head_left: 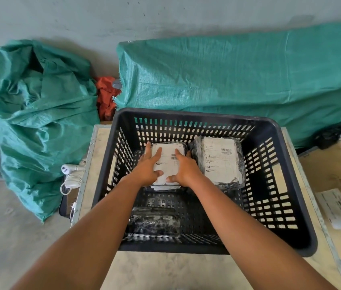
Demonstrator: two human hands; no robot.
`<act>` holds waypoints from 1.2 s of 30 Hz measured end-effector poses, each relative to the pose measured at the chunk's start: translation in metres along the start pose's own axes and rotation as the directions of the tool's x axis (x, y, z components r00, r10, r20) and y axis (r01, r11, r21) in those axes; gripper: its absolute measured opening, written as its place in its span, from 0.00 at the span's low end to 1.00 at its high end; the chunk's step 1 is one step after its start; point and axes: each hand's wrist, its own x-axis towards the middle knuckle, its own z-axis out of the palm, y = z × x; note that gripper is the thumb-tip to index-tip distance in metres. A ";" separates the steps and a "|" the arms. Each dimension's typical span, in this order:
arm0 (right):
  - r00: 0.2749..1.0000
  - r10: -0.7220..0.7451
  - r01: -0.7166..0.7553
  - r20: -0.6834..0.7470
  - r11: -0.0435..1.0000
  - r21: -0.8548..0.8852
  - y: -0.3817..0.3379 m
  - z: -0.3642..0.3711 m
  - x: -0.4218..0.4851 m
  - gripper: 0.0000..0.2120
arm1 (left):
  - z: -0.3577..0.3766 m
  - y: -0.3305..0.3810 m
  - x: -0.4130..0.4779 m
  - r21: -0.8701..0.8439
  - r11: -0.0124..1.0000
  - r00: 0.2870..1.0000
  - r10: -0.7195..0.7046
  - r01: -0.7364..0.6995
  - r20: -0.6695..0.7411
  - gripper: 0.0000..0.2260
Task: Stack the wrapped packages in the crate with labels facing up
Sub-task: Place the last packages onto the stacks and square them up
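Note:
A black slotted crate (291,206) stands on a pale wooden table. Inside, at the far left, lies a wrapped package (168,162) with its white label up, on top of at least one more. My left hand (147,167) and my right hand (184,169) both rest flat on it, fingers spread, thumbs at its near edge. Beside it to the right sits another labelled package stack (221,160), label up. A dark wrapped package (155,221) lies at the crate's near left with no label showing.
Green woven sacks (40,122) and a green-covered bulk (238,84) stand behind the table, with red cloth (107,97) between them. A white charger and cable (71,174) lie left of the table. A second table with a paper sheet (339,208) is at the right.

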 end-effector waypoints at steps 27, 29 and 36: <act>0.876 -0.322 0.306 0.360 0.947 0.103 0.023 0.000 -0.114 0.26 | -0.032 0.023 -0.163 0.120 0.982 0.939 0.097 -0.144 0.329 0.22; 0.881 -0.330 0.321 0.339 0.943 0.082 0.023 0.004 -0.111 0.22 | -0.033 0.022 -0.162 0.120 0.983 0.939 0.094 -0.140 0.331 0.19; 0.952 -0.284 0.259 0.113 0.946 0.194 0.035 0.002 -0.097 0.12 | -0.026 0.018 -0.151 0.234 0.962 0.949 0.064 -0.141 0.309 0.41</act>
